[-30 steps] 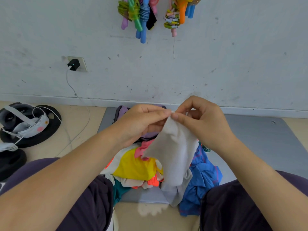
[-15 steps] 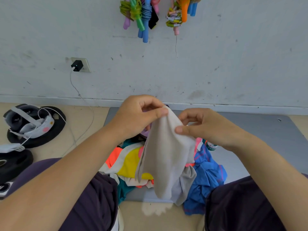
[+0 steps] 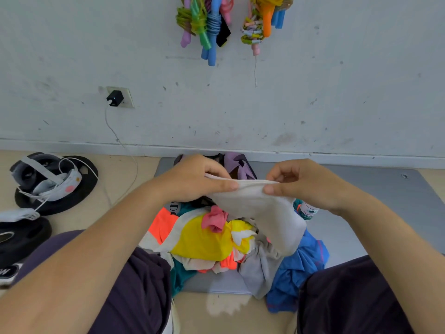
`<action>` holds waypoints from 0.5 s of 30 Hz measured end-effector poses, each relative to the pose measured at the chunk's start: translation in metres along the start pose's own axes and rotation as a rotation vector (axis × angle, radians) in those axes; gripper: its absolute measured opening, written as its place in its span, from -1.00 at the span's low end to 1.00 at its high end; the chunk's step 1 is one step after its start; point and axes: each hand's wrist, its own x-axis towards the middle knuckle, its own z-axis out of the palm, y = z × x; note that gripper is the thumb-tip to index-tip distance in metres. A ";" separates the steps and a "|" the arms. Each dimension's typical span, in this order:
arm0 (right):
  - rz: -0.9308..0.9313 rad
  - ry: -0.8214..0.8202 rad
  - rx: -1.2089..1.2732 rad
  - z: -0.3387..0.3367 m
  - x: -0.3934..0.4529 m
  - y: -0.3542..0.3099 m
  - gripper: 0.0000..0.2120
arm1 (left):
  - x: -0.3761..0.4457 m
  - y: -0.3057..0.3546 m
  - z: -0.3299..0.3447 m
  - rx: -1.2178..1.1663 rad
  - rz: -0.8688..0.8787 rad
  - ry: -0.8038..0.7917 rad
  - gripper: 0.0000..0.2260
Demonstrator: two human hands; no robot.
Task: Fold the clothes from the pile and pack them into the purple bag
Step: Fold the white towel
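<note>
- I see my left hand (image 3: 197, 182) at centre frame, thumb and fingers pinched on the top edge of a pale grey garment (image 3: 260, 213).
- My right hand (image 3: 301, 183) sits just right of it, also pinching that same edge, the two thumbs close together but not touching.
- The cloth is stretched flat between the hands and hangs down toward the lower right, its bottom draped against the pile of clothes (image 3: 216, 242).
- That pile lies in the lower centre on a grey mat (image 3: 361, 213), between my two knees: yellow, orange, pink, teal and blue pieces tangled together.
- The purple bag (image 3: 237, 162) shows just above the hands, at the mat's far edge by the wall, mostly hidden behind them.
- A small bottle (image 3: 308, 212) stands right of the pile, under my right wrist.
- At left of frame I see black weight plates (image 3: 60, 194) with a headset resting on one.
- A charger (image 3: 115, 98) sits plugged in at upper left; coloured skipping ropes (image 3: 209, 25) hang at top centre.
</note>
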 end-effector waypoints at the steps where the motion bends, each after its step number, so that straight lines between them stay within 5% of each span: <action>1: -0.015 -0.005 -0.038 -0.001 0.000 0.001 -0.93 | 0.002 -0.002 0.003 -0.003 0.012 0.056 -0.89; 8: 0.034 0.081 -0.476 -0.025 0.005 0.023 -0.87 | 0.007 -0.020 -0.021 -0.066 0.126 0.519 -0.92; 15: -0.001 0.317 -0.499 -0.033 0.005 0.033 -0.94 | 0.007 -0.047 -0.018 0.119 0.037 0.422 -0.92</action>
